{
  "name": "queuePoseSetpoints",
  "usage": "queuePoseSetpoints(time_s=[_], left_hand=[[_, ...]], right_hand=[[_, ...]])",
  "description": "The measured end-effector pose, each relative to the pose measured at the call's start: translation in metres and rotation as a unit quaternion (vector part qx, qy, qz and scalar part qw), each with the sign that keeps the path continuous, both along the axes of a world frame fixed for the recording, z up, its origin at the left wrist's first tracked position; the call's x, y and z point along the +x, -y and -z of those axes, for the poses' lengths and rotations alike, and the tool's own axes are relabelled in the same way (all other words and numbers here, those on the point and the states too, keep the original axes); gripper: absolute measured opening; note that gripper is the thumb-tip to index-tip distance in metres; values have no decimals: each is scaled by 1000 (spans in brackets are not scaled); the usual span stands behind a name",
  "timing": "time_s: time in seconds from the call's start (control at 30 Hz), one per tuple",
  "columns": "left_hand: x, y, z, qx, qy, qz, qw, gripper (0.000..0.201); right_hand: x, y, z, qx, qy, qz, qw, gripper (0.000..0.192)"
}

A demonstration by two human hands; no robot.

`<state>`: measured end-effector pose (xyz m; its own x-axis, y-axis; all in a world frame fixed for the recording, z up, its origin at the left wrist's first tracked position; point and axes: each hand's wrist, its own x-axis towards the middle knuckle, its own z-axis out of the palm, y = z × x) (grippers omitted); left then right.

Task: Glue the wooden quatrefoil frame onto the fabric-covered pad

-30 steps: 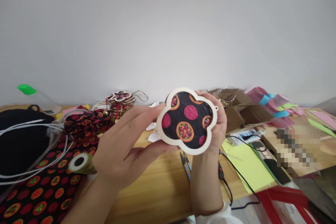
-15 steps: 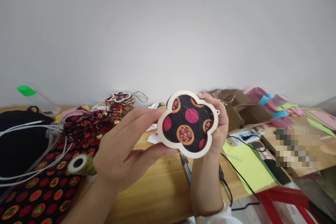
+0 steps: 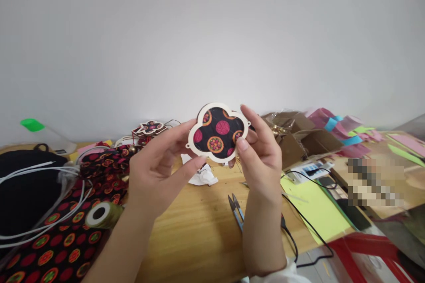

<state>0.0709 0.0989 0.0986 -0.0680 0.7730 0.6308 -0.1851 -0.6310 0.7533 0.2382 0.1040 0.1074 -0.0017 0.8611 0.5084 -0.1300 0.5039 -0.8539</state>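
A clover-shaped wooden frame ornament (image 3: 217,133) filled with black fabric bearing pink and orange circles is held up above the wooden table (image 3: 202,230). My left hand (image 3: 157,172) pinches its left and lower edge between thumb and fingers. My right hand (image 3: 262,157) grips its right side, thumb on the front rim. The ornament faces me and is a little tilted.
Small snips (image 3: 236,210) lie on the table below the hands, beside a crumpled white scrap (image 3: 202,177). Patterned fabric (image 3: 63,230), a gold ribbon spool (image 3: 101,214), white cords and finished ornaments (image 3: 148,128) sit left. Cardboard boxes (image 3: 299,141), coloured paper and black cables are right.
Both hands have carried the ornament farther from me and slightly left. My right hand shifted from behind the frame to its right side, thumb now in front.
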Motion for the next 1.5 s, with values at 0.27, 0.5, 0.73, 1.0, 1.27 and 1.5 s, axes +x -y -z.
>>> queuePoseSetpoints(time_s=[0.27, 0.5, 0.73, 1.0, 1.27, 1.5], left_hand=[[8, 11, -8, -137, 33, -113, 984, 33], [10, 13, -3, -87, 0, -136, 987, 25], [3, 17, -1, 89, -208, -271, 936, 24], [-3, 18, -12, 222, -355, -257, 871, 14], [-9, 17, -17, 255, -362, -216, 870, 13], [-8, 17, -14, 278, -361, -202, 867, 16]], right_hand=[[-8, 1, -1, -32, -49, -6, 998, 34], [-3, -5, 2, -35, -24, -26, 999, 21], [6, -16, 5, -8, 83, -32, 996, 23], [9, -2, -1, 175, 119, 5, 977, 36], [8, -2, -7, 251, 81, -17, 964, 21], [9, -3, -7, 274, 89, -9, 958, 18]])
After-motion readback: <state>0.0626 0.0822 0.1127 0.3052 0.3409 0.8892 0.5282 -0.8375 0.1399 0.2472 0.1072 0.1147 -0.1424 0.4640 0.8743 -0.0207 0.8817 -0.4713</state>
